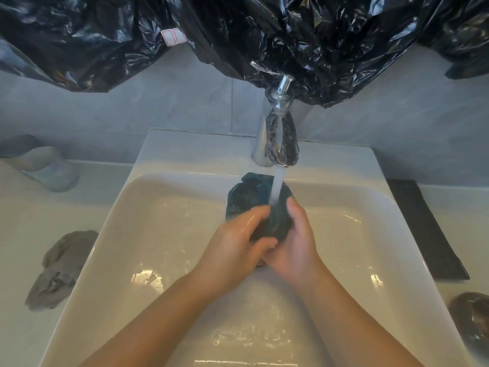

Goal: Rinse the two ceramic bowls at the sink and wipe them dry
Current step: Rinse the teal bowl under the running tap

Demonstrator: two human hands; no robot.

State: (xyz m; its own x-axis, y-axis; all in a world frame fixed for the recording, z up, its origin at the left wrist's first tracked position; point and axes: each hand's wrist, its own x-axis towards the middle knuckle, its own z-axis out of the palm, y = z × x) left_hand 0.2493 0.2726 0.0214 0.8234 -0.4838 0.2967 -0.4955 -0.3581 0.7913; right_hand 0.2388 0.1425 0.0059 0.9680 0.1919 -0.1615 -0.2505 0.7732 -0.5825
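A dark teal ceramic bowl is tilted on its side over the white sink, right under the running tap stream. My left hand grips its near left side with curled fingers. My right hand cups the right side, thumb pressed on the bowl's wall. The lower part of the bowl is hidden behind both hands. A second dark bowl sits on the counter at the right edge. A crumpled grey cloth lies on the counter left of the sink.
The chrome faucet stands at the back of the basin, water flowing. A clear glass stands at back left. A black mat lies right of the sink. Black plastic sheeting hangs on the wall above.
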